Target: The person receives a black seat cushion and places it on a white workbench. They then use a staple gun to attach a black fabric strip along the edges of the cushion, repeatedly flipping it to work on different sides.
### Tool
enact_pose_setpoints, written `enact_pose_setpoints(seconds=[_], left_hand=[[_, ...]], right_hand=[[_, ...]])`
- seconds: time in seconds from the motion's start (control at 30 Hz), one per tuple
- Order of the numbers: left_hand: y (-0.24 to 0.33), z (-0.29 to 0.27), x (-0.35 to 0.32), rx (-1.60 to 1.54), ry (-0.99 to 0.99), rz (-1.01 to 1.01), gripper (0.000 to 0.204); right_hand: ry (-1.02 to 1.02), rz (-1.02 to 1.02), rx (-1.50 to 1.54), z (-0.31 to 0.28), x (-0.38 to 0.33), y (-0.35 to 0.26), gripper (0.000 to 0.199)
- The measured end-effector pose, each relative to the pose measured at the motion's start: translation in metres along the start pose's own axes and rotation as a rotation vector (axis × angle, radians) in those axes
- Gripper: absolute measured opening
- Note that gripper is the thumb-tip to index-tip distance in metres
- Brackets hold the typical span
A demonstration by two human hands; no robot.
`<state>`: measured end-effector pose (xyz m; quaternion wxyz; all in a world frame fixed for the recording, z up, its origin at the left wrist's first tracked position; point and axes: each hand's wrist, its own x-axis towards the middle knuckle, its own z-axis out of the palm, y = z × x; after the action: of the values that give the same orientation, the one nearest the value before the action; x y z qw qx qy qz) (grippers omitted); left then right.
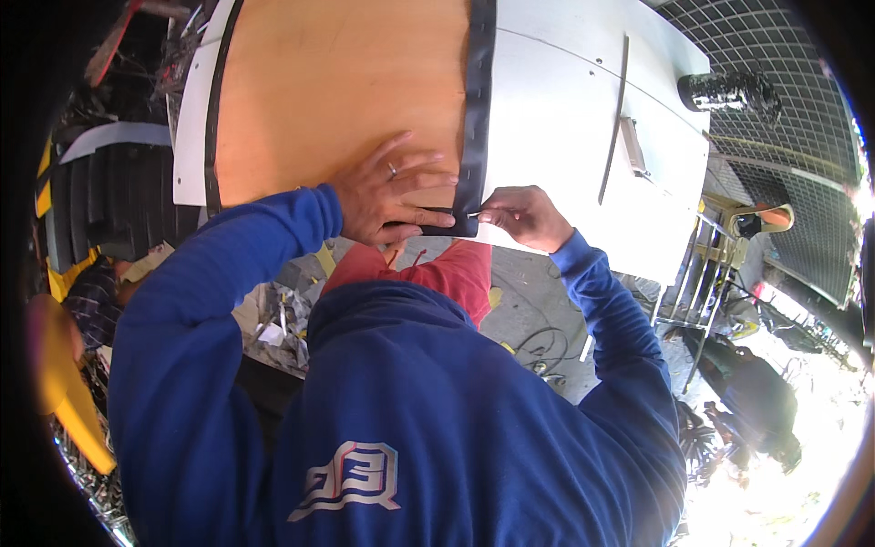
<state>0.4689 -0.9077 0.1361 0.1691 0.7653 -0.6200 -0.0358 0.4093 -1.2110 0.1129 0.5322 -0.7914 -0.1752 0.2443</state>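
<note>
My left hand [390, 190], with a ring on one finger, lies flat with fingers spread on an orange-brown panel [337, 91]. Its fingertips press the lower end of a black strip [477, 100] that runs down the seam between the panel and a white panel [565, 118]. My right hand [521, 215] is at the near edge of the white panel, its fingers pinched on a small thin pale object at the strip's lower end; what that object is I cannot tell. Both blue sleeves rise from the bottom of the picture.
A grey bar and handle [627, 137] lie on the white panel. A black roll [729, 91] sits at the far right by a wire grid [784, 173]. Dark ribbed stacked parts [109, 201] stand left. Scraps litter the floor [538, 310]; another person [756, 392] crouches lower right.
</note>
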Motion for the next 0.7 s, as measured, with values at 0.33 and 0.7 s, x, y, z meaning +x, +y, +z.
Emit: enact_pose_setpoints(seconds=[0.33, 0.7], left_hand=[[0.003, -0.005, 0.005, 0.054, -0.005, -0.003, 0.046], [0.002, -0.001, 0.001, -0.008, -0.051, -0.027, 0.046]], right_hand=[[-0.097, 0.454, -0.197, 0.001, 0.006, -0.031, 0.059], [-0.248, 0.673, 0.235, 0.001, 0.012, -0.026, 0.065]])
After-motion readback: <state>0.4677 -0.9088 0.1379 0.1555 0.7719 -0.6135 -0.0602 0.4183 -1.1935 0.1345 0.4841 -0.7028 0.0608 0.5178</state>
